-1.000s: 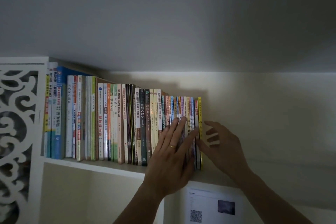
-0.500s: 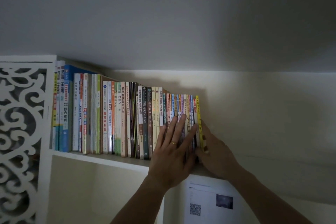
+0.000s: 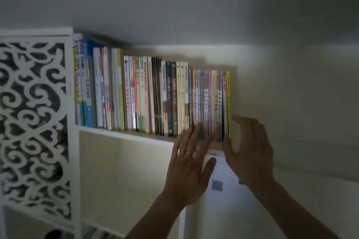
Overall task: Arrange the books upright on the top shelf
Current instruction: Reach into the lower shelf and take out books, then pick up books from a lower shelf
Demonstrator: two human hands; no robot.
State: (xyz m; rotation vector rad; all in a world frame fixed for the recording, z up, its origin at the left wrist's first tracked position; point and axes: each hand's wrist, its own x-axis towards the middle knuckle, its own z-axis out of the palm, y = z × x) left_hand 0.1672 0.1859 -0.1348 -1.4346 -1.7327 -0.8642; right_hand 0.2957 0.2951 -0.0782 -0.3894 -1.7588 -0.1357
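Observation:
A long row of books (image 3: 147,95) stands upright on the white top shelf (image 3: 124,135), running from the carved side panel to a thin yellow book (image 3: 228,103) at the right end. My left hand (image 3: 189,167), with a ring on it, has straight fingers whose tips touch the bottoms of the thin colourful spines near the right end. My right hand (image 3: 250,151) hovers just right of the yellow book, thumb near its lower edge and fingers arched beside it, holding nothing.
A white carved openwork panel (image 3: 33,122) closes the shelf's left side. The ceiling sits close above the books. A bare wall stretches to the right. A paper with a QR code (image 3: 217,185) hangs below the shelf, and a lower compartment opens underneath.
My left hand has slid down, so only its fingertips touch the spines. My right hand has come off the yellow book's side and opened beside it. The view shifted, so the shelf sits further right.

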